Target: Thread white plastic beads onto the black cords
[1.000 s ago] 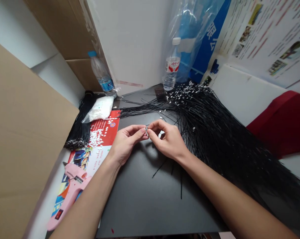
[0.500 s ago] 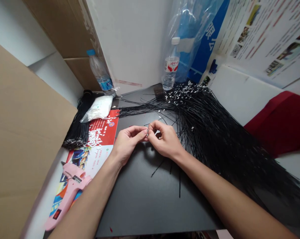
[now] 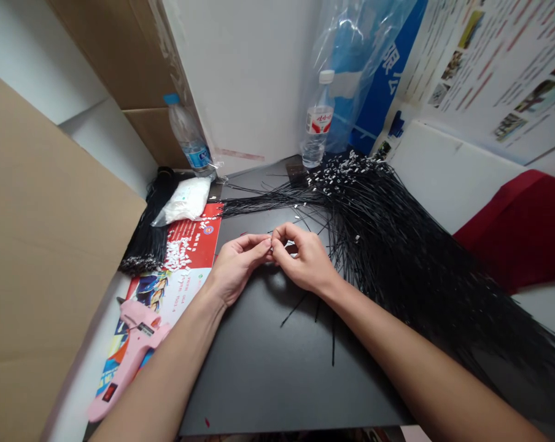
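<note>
My left hand (image 3: 236, 267) and my right hand (image 3: 302, 261) meet fingertip to fingertip over the black mat (image 3: 268, 368). Both pinch a tiny white clip (image 3: 271, 247) where the fingertips touch. Thin black cords (image 3: 300, 304) trail from under my right hand toward me. A large heap of black cords with white clips (image 3: 397, 245) spreads to the right of my right hand.
A pink glue gun (image 3: 130, 359) lies at the front left on a printed sheet (image 3: 176, 276) strewn with loose white clips (image 3: 178, 255). Behind are a bag of white clips (image 3: 183, 201), a black cord bundle (image 3: 151, 236), two water bottles (image 3: 317, 120) (image 3: 188, 138), cardboard (image 3: 42, 245) and red cloth (image 3: 521, 227).
Both hands stay pinched together; my right hand's fingers have curled tighter and shifted slightly. The view wobbles a little.
</note>
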The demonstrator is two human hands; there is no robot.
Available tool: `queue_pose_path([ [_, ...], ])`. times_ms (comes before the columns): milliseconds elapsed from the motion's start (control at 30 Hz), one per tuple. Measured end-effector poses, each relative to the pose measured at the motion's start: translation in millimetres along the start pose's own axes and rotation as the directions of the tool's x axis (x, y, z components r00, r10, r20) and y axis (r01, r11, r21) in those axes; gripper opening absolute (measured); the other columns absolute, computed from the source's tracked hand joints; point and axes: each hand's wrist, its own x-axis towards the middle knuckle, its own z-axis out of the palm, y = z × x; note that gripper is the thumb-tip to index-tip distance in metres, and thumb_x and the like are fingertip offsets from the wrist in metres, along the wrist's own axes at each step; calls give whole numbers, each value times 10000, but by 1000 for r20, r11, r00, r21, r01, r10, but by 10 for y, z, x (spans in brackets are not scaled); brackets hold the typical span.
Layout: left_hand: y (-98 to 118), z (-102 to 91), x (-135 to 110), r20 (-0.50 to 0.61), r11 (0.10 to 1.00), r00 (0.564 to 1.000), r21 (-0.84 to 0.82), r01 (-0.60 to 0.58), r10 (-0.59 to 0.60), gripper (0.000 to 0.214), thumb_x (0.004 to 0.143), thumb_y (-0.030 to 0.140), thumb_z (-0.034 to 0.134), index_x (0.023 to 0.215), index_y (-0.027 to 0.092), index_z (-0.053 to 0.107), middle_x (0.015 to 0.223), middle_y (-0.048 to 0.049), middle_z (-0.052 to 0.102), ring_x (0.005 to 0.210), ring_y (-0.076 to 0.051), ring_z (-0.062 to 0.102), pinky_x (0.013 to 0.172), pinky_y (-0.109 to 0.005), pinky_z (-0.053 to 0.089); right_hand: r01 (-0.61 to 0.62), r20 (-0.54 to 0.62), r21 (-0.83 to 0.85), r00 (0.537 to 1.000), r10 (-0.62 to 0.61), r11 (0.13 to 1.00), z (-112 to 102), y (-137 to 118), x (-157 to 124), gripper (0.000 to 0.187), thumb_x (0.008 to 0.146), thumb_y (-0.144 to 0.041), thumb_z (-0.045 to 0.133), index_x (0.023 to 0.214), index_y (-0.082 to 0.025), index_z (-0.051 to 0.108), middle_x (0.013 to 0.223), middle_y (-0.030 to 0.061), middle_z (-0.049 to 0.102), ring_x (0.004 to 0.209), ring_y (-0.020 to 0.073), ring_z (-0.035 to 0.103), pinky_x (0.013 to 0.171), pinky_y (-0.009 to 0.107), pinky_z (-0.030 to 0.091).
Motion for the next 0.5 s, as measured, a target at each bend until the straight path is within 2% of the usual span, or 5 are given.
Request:
queue_pose_path([
  [233, 50, 2, -15, 16, 999, 1000, -43, 16, -16, 244, 580, 171, 907, 748, 84, 753, 700, -32, 727, 600, -77, 654, 668, -175, 565, 27, -21, 5, 999, -27, 1000, -61, -9, 8, 106, 850, -235, 543, 813, -158, 605, 707, 2, 642, 598, 89, 581, 516, 168, 454],
  [400, 37, 33, -16, -26, 999, 1000, -51, 12, -13, 211, 587, 140, 888, 728, 84, 740, 693, -25, 719, 589, -70, 642, 651, -171, 562, 55, -57, -22, 997, -56, 998, -25, 5, -1, 86, 836, -198, 538, 797, -163, 606, 728, 10, 669, 640, 100, 613, 530, 168, 466],
  [500, 20, 51, -9, -55, 999, 998, -40, -17, 15, 184, 614, 141, 859, 728, 88, 726, 688, -21, 706, 600, -76, 638, 659, -189, 562, 48, -35, -74, 998, -50, 996, -27, 29, -1, 81, 852, -209, 544, 837, -166, 612, 758, 17, 694, 660, 107, 632, 550, 178, 464],
])
